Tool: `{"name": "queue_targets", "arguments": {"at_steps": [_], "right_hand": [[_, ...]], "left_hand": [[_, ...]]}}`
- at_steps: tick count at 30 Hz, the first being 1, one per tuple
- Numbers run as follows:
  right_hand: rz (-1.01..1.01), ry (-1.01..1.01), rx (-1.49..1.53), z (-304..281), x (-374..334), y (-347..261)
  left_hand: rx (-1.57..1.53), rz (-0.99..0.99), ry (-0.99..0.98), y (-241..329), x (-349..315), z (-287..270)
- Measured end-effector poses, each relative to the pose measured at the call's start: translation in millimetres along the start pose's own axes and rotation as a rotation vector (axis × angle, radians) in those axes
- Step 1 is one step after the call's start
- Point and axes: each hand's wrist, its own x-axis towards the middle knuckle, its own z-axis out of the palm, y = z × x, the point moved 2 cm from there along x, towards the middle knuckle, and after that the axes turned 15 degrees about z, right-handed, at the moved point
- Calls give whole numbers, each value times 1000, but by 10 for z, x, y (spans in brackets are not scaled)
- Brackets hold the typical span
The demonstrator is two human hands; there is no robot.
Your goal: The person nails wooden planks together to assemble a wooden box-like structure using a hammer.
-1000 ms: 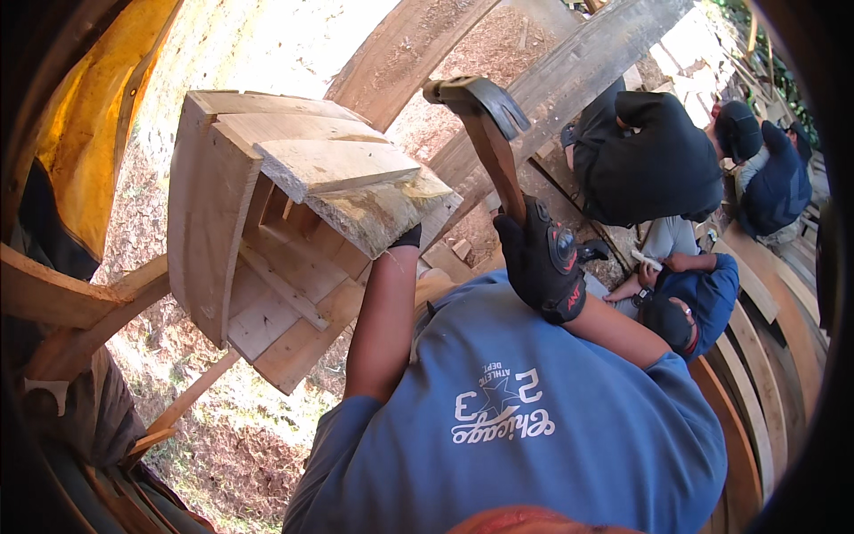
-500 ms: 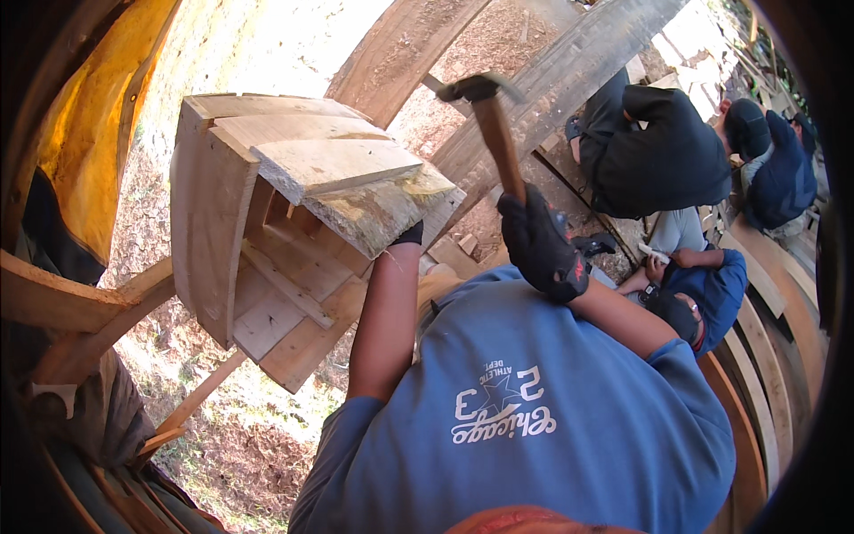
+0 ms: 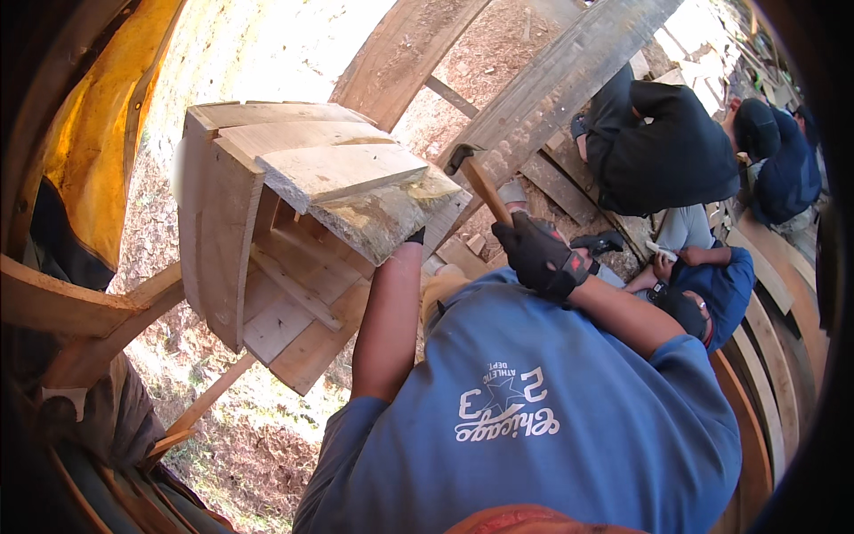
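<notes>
My right hand (image 3: 539,254), in a black work glove, is closed around the wooden handle of a hammer (image 3: 487,191). The hammer's dark head is just right of a box of rough planks (image 3: 325,169), near its right corner. Open on the side toward me, the box shows bare boards and a thin batten inside. My left forearm reaches up to the box's right side. Only a bit of my gloved left hand (image 3: 416,236) shows, at the edge of the bark-marked top plank (image 3: 382,218); its fingers are hidden behind the wood.
A long weathered beam (image 3: 556,89) runs diagonally behind the box. Several people sit or bend at the right, one in dark clothes (image 3: 667,151), another in a blue shirt (image 3: 712,289). Curved planks (image 3: 765,383) line the right edge; a yellow sheet (image 3: 102,133) hangs at the left.
The hammer has come down from its raised position toward the box's right corner, and my right hand has lowered with it. My left hand stays at the plank's edge.
</notes>
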Motion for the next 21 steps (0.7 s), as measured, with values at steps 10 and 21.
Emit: {"name": "queue_targets", "arguments": {"at_steps": [10,21], "right_hand": [[-336,390,28,53,-219,33],[-274,492,94,-162,-269,-256]], "left_hand": [[-9,-17,13,-13,40,-14],[-11,-25,21,-52,39,-45]]}}
